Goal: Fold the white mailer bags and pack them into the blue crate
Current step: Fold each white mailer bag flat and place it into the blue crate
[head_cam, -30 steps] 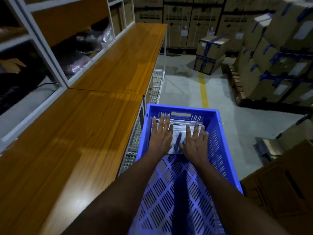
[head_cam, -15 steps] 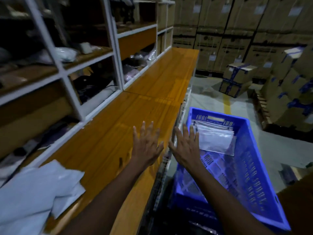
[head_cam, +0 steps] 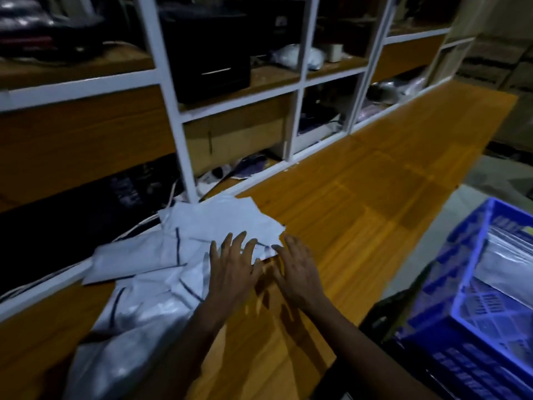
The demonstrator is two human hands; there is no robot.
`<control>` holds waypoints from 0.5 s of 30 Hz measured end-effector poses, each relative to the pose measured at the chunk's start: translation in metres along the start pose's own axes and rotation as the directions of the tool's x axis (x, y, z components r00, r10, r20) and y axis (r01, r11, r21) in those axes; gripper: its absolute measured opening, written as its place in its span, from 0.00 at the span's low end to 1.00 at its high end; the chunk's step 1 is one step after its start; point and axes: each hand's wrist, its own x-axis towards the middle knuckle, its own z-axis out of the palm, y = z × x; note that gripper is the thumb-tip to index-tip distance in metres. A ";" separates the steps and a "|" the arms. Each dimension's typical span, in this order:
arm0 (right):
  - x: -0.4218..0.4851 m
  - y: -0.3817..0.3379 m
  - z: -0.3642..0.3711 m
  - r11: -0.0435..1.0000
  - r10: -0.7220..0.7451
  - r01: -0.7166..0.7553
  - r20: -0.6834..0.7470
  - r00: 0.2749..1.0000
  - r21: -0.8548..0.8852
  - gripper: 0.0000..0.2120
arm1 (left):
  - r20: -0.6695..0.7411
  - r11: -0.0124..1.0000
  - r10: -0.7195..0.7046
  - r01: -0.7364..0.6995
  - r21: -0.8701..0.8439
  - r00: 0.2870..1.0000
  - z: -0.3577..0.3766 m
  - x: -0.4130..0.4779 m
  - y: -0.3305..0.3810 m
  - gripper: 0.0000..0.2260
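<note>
A loose pile of white mailer bags (head_cam: 161, 272) lies on the left part of the wooden counter (head_cam: 360, 197), against the base of the white-framed shelf unit (head_cam: 173, 116) that runs along the far side. The bags overlap at odd angles, some with dark stripes showing, and the nearest ones spill towards the near left edge of the counter.

The left hand (head_cam: 233, 267) is stretched out over the right edge of the pile, its grip spread wide with straight fingers lying across the top bag. The right hand (head_cam: 300, 272) is just beside it, to the right, its grip also spread flat; its fingertips reach the near right corner of the top bag while the palm is over bare counter. Whether either hand presses down on the bag cannot be told.

The blue crate (head_cam: 458, 255) sits low at the right, off the end of the counter and well apart from the pile. Flat folded bags (head_cam: 510, 255) lie inside it against its far end. A black box (head_cam: 207, 53) stands on a shelf above the pile
</note>
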 end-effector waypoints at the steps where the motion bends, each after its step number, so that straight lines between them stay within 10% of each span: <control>1: 0.001 -0.009 0.009 0.999 -0.044 0.044 0.040 0.998 0.024 0.22 | -0.012 1.000 -0.028 0.028 -0.001 1.000 0.001 -0.010 -0.014 0.22; 10: 0.051 -0.063 0.065 0.969 -0.215 0.242 0.309 0.926 -0.051 0.28 | -0.001 0.966 -0.259 0.259 -0.026 0.966 -0.007 -0.029 -0.091 0.20; 15: 0.090 -0.087 0.065 0.963 -0.152 0.200 0.248 0.957 -0.182 0.25 | 0.108 0.967 -0.249 0.242 0.080 0.962 0.000 -0.028 -0.113 0.37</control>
